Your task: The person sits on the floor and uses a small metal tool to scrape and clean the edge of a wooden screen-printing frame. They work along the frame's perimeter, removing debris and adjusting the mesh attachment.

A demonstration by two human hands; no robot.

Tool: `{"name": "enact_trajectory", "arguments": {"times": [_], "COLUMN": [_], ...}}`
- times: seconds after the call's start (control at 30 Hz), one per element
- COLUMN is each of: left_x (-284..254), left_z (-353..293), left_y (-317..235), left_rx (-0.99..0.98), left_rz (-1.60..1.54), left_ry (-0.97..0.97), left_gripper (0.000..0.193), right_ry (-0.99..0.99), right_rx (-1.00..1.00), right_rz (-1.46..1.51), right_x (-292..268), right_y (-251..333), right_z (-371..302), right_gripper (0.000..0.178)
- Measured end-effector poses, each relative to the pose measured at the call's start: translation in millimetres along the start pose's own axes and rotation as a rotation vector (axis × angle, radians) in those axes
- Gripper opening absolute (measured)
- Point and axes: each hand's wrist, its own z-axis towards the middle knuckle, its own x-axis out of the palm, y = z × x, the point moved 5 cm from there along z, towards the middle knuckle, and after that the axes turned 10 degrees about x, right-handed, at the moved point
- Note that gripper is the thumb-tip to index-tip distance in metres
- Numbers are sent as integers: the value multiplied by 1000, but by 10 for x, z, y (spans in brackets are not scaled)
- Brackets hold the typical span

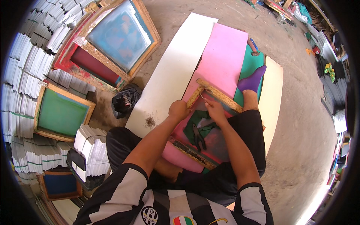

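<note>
I sit on the ground with a wooden screen frame (pixel 219 94) across my lap. My left hand (pixel 178 110) grips the frame's left side near its far corner. My right hand (pixel 215 110) is closed on a thin metal tool (pixel 204 99) whose tip points at that corner of the frame. Dark pliers (pixel 198 135) lie on the frame's mesh between my forearms. Under the frame lie a pink sheet (pixel 225 52), a green sheet (pixel 249 67) and a white board (pixel 176 67). My foot in a purple sock (pixel 252 80) rests on the green sheet.
Framed screens lean at the left: a blue one (pixel 120 33), a green one (pixel 62 112) and a small dark blue one (pixel 60 184). Stacks of white paper bundles (pixel 26 75) surround them. A black plastic bag (pixel 125 99) lies beside the white board. Clutter lines the right edge.
</note>
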Motion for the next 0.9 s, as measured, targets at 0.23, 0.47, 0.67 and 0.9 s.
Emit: {"name": "enact_trajectory", "arguments": {"times": [0.23,0.47,0.67,0.9], "left_x": [4,9,57,58], "left_z": [-69,-81,-70,-59], "left_y": [43,45,94,93], "left_rx": [-23,-36,2,15], "left_rz": [-68,-90,-51,-39], "left_ry": [-74,-70,-106,-96], "left_gripper": [38,38,37,38], "right_ry": [-105,-112,-103,-122], "right_rx": [-116,-91,-49,-53], "right_rz": [-402,-434,-434,-427], "right_x": [19,31,110,125], "right_y": [235,322,344,331], "right_z": [-258,-272,-226,-196], "right_gripper": [35,35,35,36]}}
